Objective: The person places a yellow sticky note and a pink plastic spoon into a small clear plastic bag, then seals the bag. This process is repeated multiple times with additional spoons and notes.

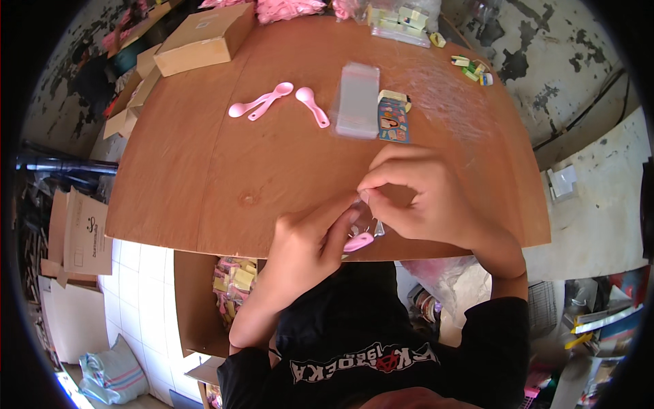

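From my remote seat I judge the packing midway: my left hand (310,238) and right hand (415,194), both pinched shut at the table's (204,177) six o'clock edge, work a pink spoon (359,241) into a clear sleeve (370,217), its mouth hidden by fingers, while three loose spoons (272,101) wait at twelve o'clock.

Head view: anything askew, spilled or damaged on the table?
Nothing spilled or broken. Three loose pink spoons lie scattered at different angles, two overlapping, beside the stack of clear bags. The left hand and right hand hold a pink spoon and a small clear bag at the table edge.
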The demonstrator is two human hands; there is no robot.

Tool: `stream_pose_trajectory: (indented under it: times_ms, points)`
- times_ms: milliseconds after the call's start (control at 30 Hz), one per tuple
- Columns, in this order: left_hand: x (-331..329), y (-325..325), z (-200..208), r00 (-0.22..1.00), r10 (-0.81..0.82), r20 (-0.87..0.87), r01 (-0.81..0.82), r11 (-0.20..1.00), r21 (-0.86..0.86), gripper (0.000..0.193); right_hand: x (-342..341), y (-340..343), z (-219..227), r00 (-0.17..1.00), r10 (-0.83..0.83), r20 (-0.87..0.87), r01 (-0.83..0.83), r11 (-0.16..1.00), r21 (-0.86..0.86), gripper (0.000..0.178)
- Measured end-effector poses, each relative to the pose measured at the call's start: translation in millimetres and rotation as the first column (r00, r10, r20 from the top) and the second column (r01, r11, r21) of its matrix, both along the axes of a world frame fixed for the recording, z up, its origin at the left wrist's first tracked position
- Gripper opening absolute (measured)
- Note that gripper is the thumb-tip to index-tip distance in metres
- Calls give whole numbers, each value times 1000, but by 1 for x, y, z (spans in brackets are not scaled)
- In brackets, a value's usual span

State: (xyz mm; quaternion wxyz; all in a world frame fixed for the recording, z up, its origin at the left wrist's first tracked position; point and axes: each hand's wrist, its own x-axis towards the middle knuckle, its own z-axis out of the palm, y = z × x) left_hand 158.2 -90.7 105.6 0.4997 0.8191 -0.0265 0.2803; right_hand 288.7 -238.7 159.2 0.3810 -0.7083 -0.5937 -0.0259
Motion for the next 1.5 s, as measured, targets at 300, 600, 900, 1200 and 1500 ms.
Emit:
stream_pose_trajectory:
  times_ms: [300, 600, 900, 1200, 1500]
  points:
    - [-4, 10, -3, 948, 114, 298, 35, 891, -453, 23, 123, -49, 34, 594, 538, -598, -222, 824, 522, 21]
    - [0, 12, 3, 974, 91, 207, 41, 830, -556, 18, 265, -128, -68, 465, -865, 187, 868, 487, 94, 38]
    - [26, 5, 3, 967, 38, 252, 164, 666, -728, 19, 14, 24, -9, 970, 78, -230, -69, 997, 46, 27]
    - [28, 45, -11, 977, -137, 164, 163, 974, -157, 53, 4, 43, 11, 999, 17, 47, -23, 993, 120, 5]
    - [28, 46, -18, 993, -104, 52, 112, 974, -197, 46, 5, 38, -18, 770, 44, -636, 52, 990, 131, 21]
